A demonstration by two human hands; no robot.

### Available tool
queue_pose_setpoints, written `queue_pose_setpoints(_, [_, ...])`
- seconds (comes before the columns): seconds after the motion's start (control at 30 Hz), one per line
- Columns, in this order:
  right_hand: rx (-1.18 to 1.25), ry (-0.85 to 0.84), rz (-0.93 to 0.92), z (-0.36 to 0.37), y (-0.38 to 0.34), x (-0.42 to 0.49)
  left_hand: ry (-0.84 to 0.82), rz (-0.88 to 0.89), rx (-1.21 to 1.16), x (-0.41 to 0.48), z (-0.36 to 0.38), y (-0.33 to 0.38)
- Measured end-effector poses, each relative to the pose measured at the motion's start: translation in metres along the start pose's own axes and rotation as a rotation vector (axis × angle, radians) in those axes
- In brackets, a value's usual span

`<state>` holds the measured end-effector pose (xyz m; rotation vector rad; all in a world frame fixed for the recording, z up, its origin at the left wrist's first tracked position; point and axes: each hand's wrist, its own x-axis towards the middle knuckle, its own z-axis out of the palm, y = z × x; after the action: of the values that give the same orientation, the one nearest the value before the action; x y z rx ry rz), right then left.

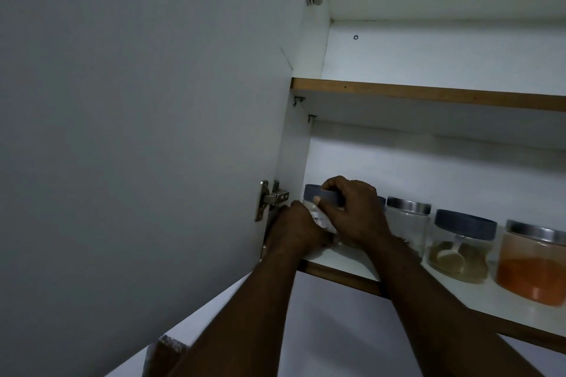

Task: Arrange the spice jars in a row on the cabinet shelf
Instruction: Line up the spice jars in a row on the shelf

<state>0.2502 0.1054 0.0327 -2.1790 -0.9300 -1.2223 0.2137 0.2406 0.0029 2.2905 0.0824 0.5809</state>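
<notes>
— Since the light is dim, what am I standing at?

— At your left, the white cabinet door stands swung open, its lower hinge just beside your left hand. Inside you have white walls, an upper shelf with a wood-coloured edge, and below it the lower shelf, built the same, where the jars stand.

— And the jar I'm handling?

— The blue-lidded spice jar is at the far left end of the lower shelf, close to the side wall. Your left hand grips its glass body low on the left. Your right hand curls over the lid, thumb along the lid's front edge. The jar is upright, long axis vertical, lid up. Your hands hide its base, so I cannot tell whether it touches the shelf.

— What's next to it?

— Right of your right hand stands a clear steel-lidded jar, then a jar of brownish powder with a scoop inside and a blue lid. Last, at the frame's right edge, is a steel-lidded jar of orange powder. All three stand upright, side by side.
</notes>
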Motion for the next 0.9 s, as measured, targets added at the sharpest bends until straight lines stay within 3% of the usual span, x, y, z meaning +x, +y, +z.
queue_pose_setpoints(0.27, [-0.059,-0.025,-0.05,0.0034,0.0023,0.0006,-0.056,-0.041,0.016,0.0064,-0.0034,-0.0003])
queue_pose_setpoints(0.63, [-0.095,-0.071,-0.076,0.0054,-0.0031,0.0013,0.128,-0.053,-0.01,0.002,0.0007,-0.0019])
queue_pose_setpoints(0.9, [-0.134,-0.05,-0.072,0.0088,-0.0039,0.0017,0.105,-0.067,0.022,-0.0018,0.0006,0.0013])
